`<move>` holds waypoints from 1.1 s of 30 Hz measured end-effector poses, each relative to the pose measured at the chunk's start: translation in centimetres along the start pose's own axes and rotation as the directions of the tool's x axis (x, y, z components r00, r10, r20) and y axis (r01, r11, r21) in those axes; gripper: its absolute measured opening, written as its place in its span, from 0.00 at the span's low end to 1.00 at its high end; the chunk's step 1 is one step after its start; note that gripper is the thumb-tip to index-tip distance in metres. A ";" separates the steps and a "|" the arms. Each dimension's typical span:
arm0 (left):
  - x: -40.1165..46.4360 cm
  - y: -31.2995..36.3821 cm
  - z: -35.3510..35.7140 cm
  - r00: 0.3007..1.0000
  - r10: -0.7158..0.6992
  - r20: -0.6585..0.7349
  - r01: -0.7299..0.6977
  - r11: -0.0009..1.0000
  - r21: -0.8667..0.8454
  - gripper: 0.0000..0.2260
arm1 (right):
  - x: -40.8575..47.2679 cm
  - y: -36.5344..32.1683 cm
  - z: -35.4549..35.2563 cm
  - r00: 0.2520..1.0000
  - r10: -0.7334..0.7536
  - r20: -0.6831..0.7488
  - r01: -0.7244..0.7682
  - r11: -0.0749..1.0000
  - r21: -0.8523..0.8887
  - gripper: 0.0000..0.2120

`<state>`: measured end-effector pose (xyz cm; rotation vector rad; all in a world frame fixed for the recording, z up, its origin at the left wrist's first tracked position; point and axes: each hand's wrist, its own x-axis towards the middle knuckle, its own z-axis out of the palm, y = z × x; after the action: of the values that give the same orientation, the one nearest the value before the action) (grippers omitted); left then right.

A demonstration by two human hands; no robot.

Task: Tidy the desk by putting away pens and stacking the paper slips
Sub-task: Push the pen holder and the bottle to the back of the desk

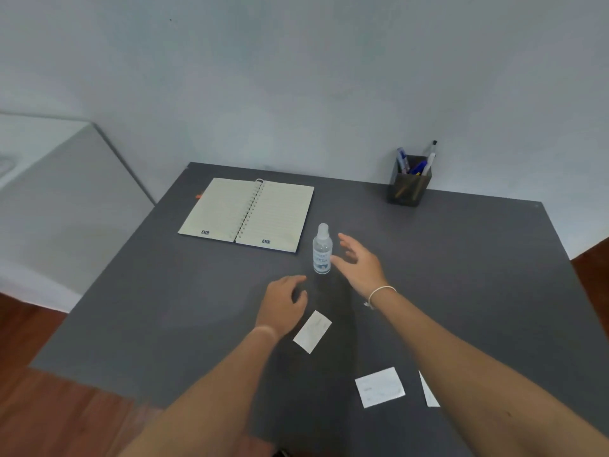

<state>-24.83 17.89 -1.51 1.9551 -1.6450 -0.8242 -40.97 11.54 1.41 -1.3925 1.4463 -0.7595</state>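
Paper slips [312, 331] are noted at 6 o'clock, three lying apart; thin, limp, best pinched at an edge. Left hand [282, 303] is loosely curled, empty; right hand [359, 262] is spread, empty.

I see two bare forearms, no sleeves in view. Left hand [282, 303] bare, no ring or watch visible; faint pale band across left wrist, possibly thin strap, too blurred to tell. Right hand [357, 263] bare too. Thin white cord bracelet [379, 293] circles right wrist, small knot or tail hanging at underside.
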 end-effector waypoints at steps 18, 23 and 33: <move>1.4 -4.6 -0.7 0.985 0.106 0.136 -0.153 0.902 0.404 0.20 | 1.7 -1.7 3.0 0.995 -0.030 -0.092 0.033 0.999 0.032 0.15; 1.9 -4.1 -0.8 0.987 0.113 0.116 -0.150 0.908 0.392 0.18 | 2.0 -1.6 1.8 0.993 -0.015 -0.121 0.021 0.998 0.052 0.14; 5.4 1.6 1.6 0.971 0.175 0.160 -0.222 0.907 0.357 0.19 | 3.4 -0.9 -6.3 0.974 -0.003 -0.227 0.018 0.998 0.065 0.15</move>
<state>-26.49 12.36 -2.46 1.9588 -2.1680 -0.5965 -46.05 6.99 3.70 -1.2960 1.5739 -0.9912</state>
